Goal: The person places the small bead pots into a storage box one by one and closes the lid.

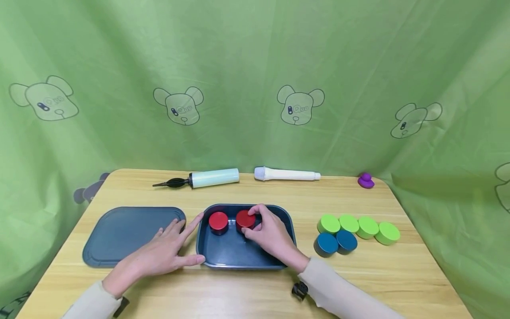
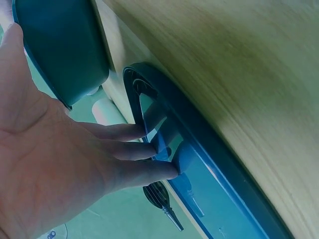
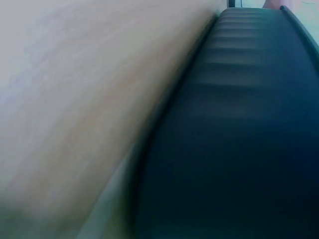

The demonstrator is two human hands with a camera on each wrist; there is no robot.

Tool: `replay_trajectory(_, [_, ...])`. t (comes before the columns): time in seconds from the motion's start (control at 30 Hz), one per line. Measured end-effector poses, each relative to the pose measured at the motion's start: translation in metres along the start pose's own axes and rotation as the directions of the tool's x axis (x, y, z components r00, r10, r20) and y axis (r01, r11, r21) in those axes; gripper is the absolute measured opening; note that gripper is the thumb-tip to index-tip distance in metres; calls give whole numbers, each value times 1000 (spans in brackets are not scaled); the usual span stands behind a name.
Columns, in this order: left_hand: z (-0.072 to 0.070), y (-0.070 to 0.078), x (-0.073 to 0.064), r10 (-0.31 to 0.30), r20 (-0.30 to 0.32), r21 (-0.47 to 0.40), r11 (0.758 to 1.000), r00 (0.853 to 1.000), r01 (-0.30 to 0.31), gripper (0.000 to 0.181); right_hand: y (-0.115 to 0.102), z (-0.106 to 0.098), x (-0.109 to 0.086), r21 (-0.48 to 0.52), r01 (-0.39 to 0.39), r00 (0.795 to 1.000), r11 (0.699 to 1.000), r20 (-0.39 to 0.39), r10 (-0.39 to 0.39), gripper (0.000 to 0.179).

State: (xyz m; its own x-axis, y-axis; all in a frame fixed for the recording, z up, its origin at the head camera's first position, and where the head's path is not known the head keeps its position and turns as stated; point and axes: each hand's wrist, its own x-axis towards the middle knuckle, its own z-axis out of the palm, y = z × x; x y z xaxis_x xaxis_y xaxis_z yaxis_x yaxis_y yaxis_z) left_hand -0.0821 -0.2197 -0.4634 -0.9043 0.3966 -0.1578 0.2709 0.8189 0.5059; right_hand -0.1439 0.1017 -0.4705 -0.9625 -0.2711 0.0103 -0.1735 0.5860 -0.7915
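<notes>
A dark blue-grey box (image 1: pixel 229 254) stands on the table, with two red round tins inside near its far wall. My right hand (image 1: pixel 275 237) reaches over the box and pinches the right red tin (image 1: pixel 245 219) between thumb and fingers. The left red tin (image 1: pixel 218 221) sits apart from it. My left hand (image 1: pixel 164 254) is spread, its thumb and index finger at the box's left rim. The other fingertips touch the flat dark lid (image 1: pixel 129 235), as the left wrist view also shows on the lid (image 2: pixel 214 144). Only the box's outer wall (image 3: pixel 239 139) fills the right wrist view.
To the right stand several light green round tins (image 1: pixel 367 227) and two blue tins (image 1: pixel 326 244). Along the back edge lie a hand pump (image 1: pixel 215 177), a white microphone-like stick (image 1: pixel 288 174) and a small purple knobbed object (image 1: pixel 365 180). A green curtain (image 1: pixel 239 146) hangs behind.
</notes>
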Motion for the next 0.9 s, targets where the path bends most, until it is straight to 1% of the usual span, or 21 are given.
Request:
replay_trajectory(0.2, [1, 0, 0, 9, -7, 3, 1000, 1000, -9, 102, -2, 4, 1, -39, 10, 1000, 999, 9, -10, 40])
replay_trajectory(0.4, [0, 0, -1, 7, -9, 5, 1000, 1000, -7, 102, -1, 6, 1, -54, 9, 1000, 998, 14, -8, 34])
replay_trajectory(0.9, [0, 0, 0, 4, -5, -4, 1000, 1000, -4, 102, -2, 5, 1, -39, -6, 1000, 999, 14, 7, 34])
